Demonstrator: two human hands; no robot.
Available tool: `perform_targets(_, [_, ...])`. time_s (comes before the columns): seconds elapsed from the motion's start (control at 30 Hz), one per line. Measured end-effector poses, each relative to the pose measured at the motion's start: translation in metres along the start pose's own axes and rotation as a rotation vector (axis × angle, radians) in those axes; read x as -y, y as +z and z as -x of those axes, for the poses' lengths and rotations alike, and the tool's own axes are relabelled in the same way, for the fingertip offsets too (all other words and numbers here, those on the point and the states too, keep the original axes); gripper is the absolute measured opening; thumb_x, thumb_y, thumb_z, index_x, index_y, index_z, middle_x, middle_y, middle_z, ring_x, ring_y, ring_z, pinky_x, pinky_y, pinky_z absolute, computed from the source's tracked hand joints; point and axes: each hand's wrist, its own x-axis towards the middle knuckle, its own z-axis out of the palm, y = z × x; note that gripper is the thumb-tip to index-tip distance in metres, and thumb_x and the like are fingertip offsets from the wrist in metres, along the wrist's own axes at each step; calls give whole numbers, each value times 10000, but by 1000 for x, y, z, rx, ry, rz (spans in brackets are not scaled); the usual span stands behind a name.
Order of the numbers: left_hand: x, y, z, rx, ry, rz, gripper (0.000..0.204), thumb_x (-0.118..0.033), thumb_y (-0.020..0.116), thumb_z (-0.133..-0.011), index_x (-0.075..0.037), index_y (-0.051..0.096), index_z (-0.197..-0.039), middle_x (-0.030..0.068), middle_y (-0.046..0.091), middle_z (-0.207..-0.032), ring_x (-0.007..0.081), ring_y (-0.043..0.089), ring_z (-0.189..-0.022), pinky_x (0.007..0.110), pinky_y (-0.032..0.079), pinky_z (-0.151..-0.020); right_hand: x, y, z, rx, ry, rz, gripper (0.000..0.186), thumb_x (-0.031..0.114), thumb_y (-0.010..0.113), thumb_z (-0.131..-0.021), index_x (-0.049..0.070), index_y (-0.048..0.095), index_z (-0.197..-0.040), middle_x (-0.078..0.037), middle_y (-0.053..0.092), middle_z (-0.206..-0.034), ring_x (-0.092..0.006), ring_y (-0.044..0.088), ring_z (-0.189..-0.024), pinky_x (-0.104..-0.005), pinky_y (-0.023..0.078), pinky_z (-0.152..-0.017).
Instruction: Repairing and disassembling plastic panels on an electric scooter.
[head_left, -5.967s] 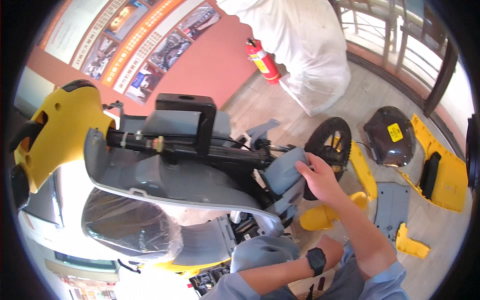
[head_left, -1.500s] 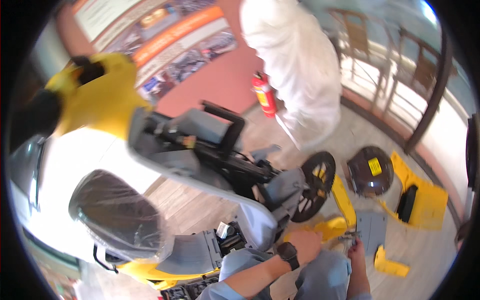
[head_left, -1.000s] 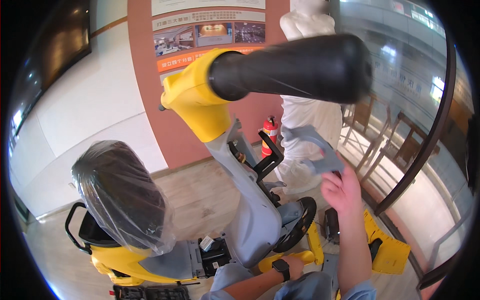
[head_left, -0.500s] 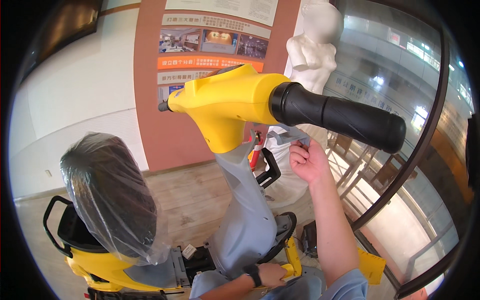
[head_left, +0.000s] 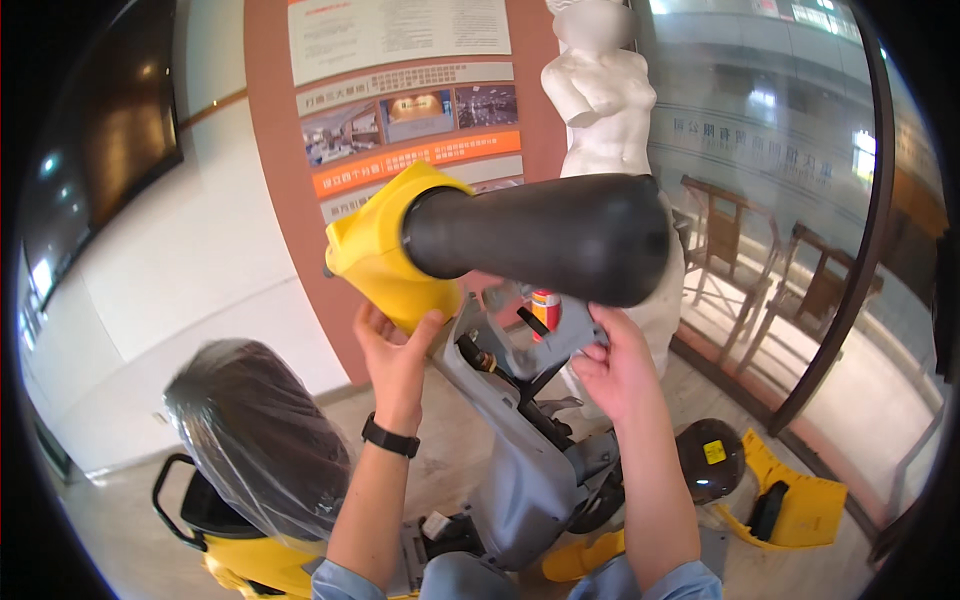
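A scooter stands in front of me with a yellow handlebar cover (head_left: 385, 255), a thick black handgrip (head_left: 540, 235) and a grey front body (head_left: 520, 490). My left hand (head_left: 395, 360), with a black band on its wrist, is raised beneath the yellow cover. Its thumb and fingers are spread at the cover's lower edge; the fingertips are partly hidden. Below the black handgrip, my right hand (head_left: 620, 365) pinches the edge of a grey plastic panel (head_left: 565, 338). Behind the panel, the grey column is uncovered, showing dark inner parts (head_left: 478, 352).
A scooter seat (head_left: 265, 440) wrapped in clear plastic is at the left. On the floor at right lie a yellow panel (head_left: 800, 500) and a dark rounded part (head_left: 710, 460). A white statue (head_left: 605, 120), a red extinguisher (head_left: 543, 312) and a glass partition (head_left: 770, 130) stand beyond.
My left hand has risen from the yellow part low down to the handlebar cover. The handlebar has turned, and the grey panel in my right hand shows more. My view has shifted.
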Motion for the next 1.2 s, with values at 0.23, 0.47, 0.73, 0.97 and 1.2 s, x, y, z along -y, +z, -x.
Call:
perform_targets(0.23, [13, 4, -32, 243, -120, 18, 472, -194, 753, -899, 11, 556, -1275, 92, 653, -1196, 192, 647, -1056, 320, 516, -930, -2, -41, 59, 82, -269, 313, 492, 119, 648, -956, 44, 477, -1411, -10, 656, -1018, -32, 554, -859, -188, 404, -632])
perform_targets(0.47, [31, -5, -37, 242, -104, 33, 418, -221, 715, -943, 7, 563, -1259, 96, 657, -1190, 186, 651, -1042, 321, 526, -913, 1, -61, 53, 49, -608, 799, 208, 39, 616, -936, -22, 656, -1131, -28, 633, -900, -80, 424, -632, -255, 382, -581])
perform_targets(0.73, [32, -16, -43, 228, -134, 103, 466, -162, 773, -886, 12, 549, -1256, 80, 655, -1151, 173, 647, -992, 307, 525, -880, 11, -57, 47, 73, -868, 1118, 216, -106, 512, -790, 7, 592, -956, -134, 577, -911, -319, 596, -804, -373, 472, -694])
perform_targets(0.97, [1, -8, 53, -195, 239, -189, 437, -203, 590, -971, -7, 471, -1343, 103, 549, -1285, 182, 501, -1189, 332, 387, -1025, 15, -72, 41, 258, -739, 1056, 247, -133, 485, -741, 19, 570, -915, -135, 574, -940, -348, 596, -850, -419, 478, -761])
perform_targets(1.2, [-99, 28, 90, 804, 1010, -1014, 321, -243, 754, -822, -88, 703, -1099, 124, 681, -1186, 273, 602, -1130, 466, 395, -1007, 28, -76, 38, 430, -576, 881, 242, -116, 477, -731, 20, 598, -890, -125, 567, -923, -314, 577, -816, -366, 453, -719])
